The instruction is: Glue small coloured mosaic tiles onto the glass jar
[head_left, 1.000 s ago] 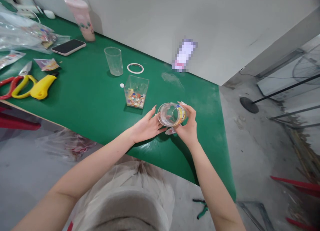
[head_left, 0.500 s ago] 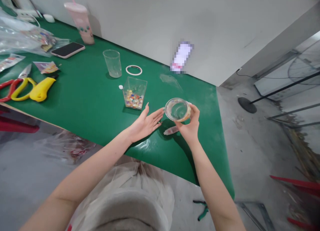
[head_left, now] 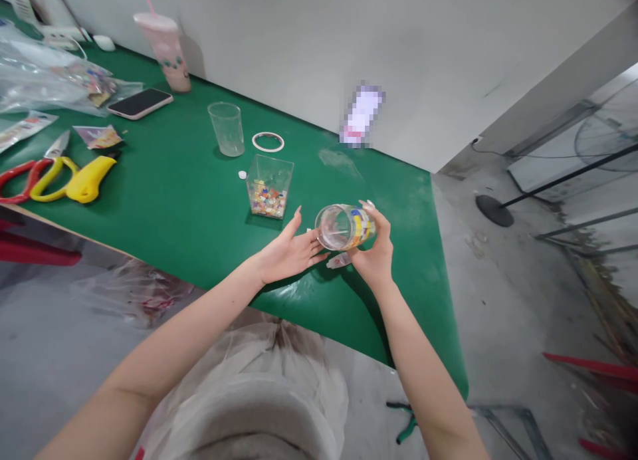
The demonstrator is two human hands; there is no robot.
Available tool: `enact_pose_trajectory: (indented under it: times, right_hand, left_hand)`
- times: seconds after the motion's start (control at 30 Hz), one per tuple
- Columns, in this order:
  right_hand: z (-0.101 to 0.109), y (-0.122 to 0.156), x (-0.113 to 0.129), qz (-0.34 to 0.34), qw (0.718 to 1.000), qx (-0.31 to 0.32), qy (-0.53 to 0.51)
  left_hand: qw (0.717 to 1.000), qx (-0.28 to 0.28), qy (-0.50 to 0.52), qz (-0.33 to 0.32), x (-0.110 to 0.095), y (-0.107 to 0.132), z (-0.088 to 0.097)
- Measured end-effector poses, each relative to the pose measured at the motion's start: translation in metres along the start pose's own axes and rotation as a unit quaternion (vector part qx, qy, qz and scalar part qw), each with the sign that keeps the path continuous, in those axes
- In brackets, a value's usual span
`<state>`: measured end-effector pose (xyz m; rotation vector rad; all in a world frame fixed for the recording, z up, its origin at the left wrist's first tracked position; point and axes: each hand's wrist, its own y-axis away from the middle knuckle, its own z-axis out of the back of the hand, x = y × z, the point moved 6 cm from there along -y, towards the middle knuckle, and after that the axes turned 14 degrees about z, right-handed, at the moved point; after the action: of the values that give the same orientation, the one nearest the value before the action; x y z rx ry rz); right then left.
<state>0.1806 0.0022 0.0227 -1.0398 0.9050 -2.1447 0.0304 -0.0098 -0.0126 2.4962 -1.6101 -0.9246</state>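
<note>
My right hand (head_left: 375, 247) grips a clear cup (head_left: 361, 227) with bands of coloured pieces on its outside, yellow, blue and white. The cup lies tilted, its mouth facing left toward my left hand (head_left: 292, 252). That hand is open, palm up, fingers stretched out beneath the cup's rim; whether they touch it I cannot tell. Below the cup a small translucent tube (head_left: 339, 260) rests on the table, partly hidden. Just beyond my left thumb stands a clear square container (head_left: 269, 187) holding many small coloured pieces.
The green table (head_left: 184, 201) carries an upright clear cup (head_left: 227, 131), a white ring (head_left: 268, 142), a small white cap (head_left: 242, 175), a phone (head_left: 140, 104), a pink drink cup (head_left: 167, 51), red-handled scissors (head_left: 34, 174), a yellow-handled tool (head_left: 90, 181) and plastic bags (head_left: 50, 81).
My right hand has tipped the decorated cup further over, turning its mouth left and showing its coloured side. My left hand stays open, close under the rim.
</note>
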Motion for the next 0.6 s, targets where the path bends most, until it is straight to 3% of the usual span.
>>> enact_pose_trajectory:
  times: [0.6]
  right_hand:
    - [0.0026, -0.0005, 0.0041, 0.055, 0.997, -0.009, 0.056]
  left_hand:
    - [0.997, 0.053, 0.050, 0.009, 0.0010, -0.0017, -0.0014]
